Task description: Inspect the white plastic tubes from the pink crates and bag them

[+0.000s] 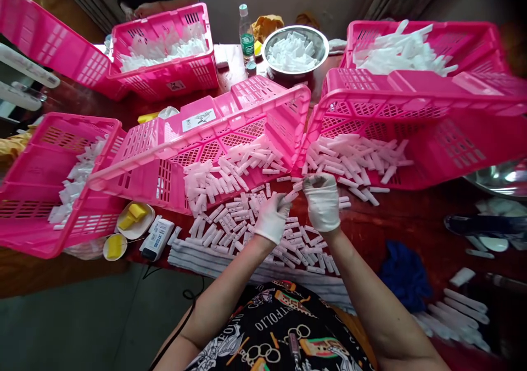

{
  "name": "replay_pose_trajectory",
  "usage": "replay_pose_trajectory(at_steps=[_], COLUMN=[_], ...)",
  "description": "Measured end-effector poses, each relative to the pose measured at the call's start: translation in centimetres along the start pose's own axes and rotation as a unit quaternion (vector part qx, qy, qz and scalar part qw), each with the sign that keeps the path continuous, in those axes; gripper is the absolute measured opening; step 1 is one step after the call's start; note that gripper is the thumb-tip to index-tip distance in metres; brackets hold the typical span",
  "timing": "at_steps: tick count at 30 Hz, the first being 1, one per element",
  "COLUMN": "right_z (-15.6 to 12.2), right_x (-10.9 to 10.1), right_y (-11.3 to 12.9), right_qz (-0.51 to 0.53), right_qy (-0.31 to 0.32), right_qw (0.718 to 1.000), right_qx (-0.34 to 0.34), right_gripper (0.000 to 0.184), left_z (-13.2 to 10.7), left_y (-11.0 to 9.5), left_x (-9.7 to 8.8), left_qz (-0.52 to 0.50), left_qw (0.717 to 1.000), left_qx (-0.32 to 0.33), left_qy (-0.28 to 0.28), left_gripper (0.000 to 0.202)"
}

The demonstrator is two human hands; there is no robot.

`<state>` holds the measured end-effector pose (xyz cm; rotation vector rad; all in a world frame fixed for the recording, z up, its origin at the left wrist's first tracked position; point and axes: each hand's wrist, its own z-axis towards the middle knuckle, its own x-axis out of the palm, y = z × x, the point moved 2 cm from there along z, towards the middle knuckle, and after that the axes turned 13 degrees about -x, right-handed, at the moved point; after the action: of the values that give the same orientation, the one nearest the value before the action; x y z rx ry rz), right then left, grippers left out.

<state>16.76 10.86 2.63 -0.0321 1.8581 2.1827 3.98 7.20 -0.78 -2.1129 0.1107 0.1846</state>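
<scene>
Both hands wear white gloves and meet above a heap of small white plastic pieces (247, 223) spread on the table. My left hand (272, 217) is closed, pinching a small white piece (289, 196) at its fingertips. My right hand (323, 201) is closed too, its fingers pinched on the other end of that small white piece, right against the left fingertips. Just behind the hands, two tipped pink crates (230, 129) (453, 140) spill more white pieces toward me.
Further pink crates with white pieces stand at the left (37, 195), back left (164, 74) and back right (486, 36). A steel bowl (296, 33) of pieces and a bottle (246, 33) are at the back. Another person stands behind the far crate. Yellow blocks on a dish (135, 217) lie left.
</scene>
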Motion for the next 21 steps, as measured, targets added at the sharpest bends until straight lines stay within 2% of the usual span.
replay_pose_trajectory(at_steps=[3, 6, 8, 10, 14, 17, 21], right_z=[-0.5, -0.6, -0.7, -0.7, -0.7, -0.7, -0.7], right_x=[-0.8, -1.4, -1.6, -1.8, -2.1, -2.1, -1.9], right_y=[0.8, 0.8, 0.8, 1.0, 2.0, 2.9, 3.6], right_qz=[-0.013, -0.013, -0.020, -0.024, -0.049, -0.077, -0.071], right_qy=[-0.085, -0.106, -0.085, -0.038, 0.059, 0.094, 0.109], right_qw=[0.996, 0.994, 0.996, 0.999, 0.997, 0.992, 0.990], right_qx=[-0.038, -0.035, -0.008, 0.021, 0.033, 0.037, 0.045], right_gripper=[0.029, 0.029, 0.027, 0.028, 0.036, 0.038, 0.038], left_z=[-1.2, -2.2, -2.9, -3.4, -3.8, -3.8, -3.8], left_y=[-0.9, -1.7, -2.0, -2.1, -1.8, -1.9, -2.6], left_x=[-0.1, -0.3, -0.4, -0.5, -1.0, -1.3, -1.2], left_qz=[0.015, 0.040, 0.053, 0.057, 0.054, 0.037, -0.012], left_qw=[0.999, 0.996, 0.993, 0.990, 0.989, 0.991, 0.999], left_qx=[0.009, 0.049, 0.085, 0.102, 0.105, 0.098, -0.002], left_qy=[-0.039, -0.056, -0.067, -0.076, -0.083, -0.082, 0.033], left_gripper=[0.028, 0.030, 0.032, 0.032, 0.028, 0.028, 0.034])
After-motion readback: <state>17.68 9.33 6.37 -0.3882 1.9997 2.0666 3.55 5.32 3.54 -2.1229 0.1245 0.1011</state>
